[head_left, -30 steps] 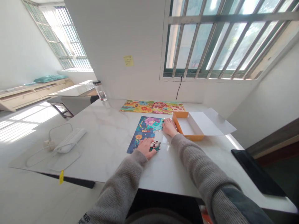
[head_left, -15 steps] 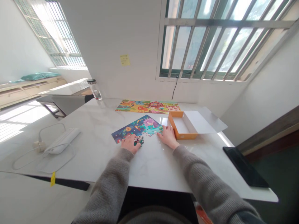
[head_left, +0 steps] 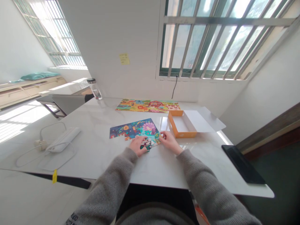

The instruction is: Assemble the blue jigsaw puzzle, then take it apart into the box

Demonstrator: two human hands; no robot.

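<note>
A partly joined jigsaw puzzle (head_left: 133, 127), dark blue with pink and turquoise pictures, lies on the white table with a stepped gap along its near left side. My left hand (head_left: 137, 145) is closed around a dark green puzzle section (head_left: 146, 143) with white stripes, at the near edge of the joined part. The fingers hide where the two meet, so I cannot tell if they are locked together. At the puzzle's right corner, my right hand (head_left: 170, 142) grips the edge between thumb and fingers.
Behind lies a long, bright farm-picture puzzle (head_left: 142, 106). To the right stands an open orange box (head_left: 185, 135) with a white lid, and a black flat slab (head_left: 242, 164) lies farther right. A white power strip (head_left: 63, 140) with cables and a bottle (head_left: 95, 90) are at left.
The joined puzzle has turned and slid slightly toward me. My left hand has moved right with the striped section. My right hand has shifted a little right and nearer, its fingers now pinching the corner.
</note>
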